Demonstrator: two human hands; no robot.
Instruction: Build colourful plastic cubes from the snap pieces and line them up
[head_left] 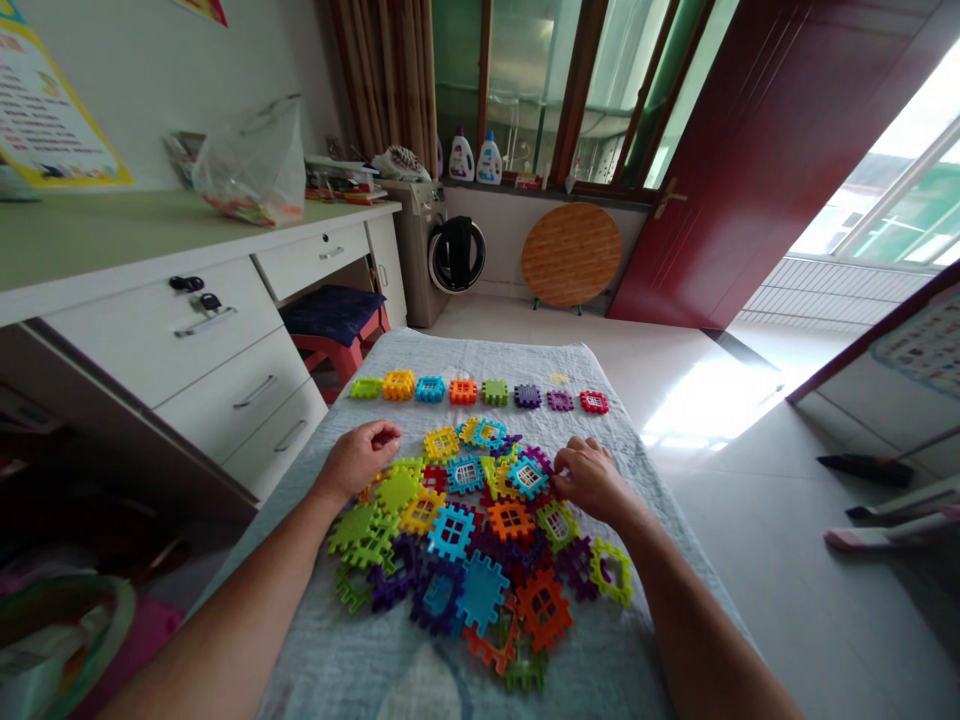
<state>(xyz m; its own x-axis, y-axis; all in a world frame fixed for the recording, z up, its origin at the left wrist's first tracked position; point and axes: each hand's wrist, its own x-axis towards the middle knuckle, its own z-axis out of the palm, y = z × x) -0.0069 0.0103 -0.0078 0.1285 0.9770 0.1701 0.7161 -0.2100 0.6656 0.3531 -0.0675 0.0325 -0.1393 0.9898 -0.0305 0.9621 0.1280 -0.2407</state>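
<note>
A loose heap of plastic interlocking building blocks point(451, 532), square with notched edges, covers the middle of the cloth-covered table. Many have window patterns. At the heap's left edge my left hand point(361, 458) is curled closed, with nothing visible in it. My right hand point(592, 475) is at the right edge, fingers bent together beside a purple block point(537, 459); its fingertips are partly hidden, and whatever they hold cannot be made out. Beyond the heap runs a row of blocks sorted by colour, from light green point(366, 388) through yellow point(398, 384) to red point(594, 402).
A blue-grey cloth point(480, 350) covers the table. To the left stand a white desk point(202, 320) with a plastic bag point(259, 165) on it and a stool point(337, 315). A washing machine point(420, 250), a round folded tabletop point(571, 255) and a red door point(742, 150) are farther back.
</note>
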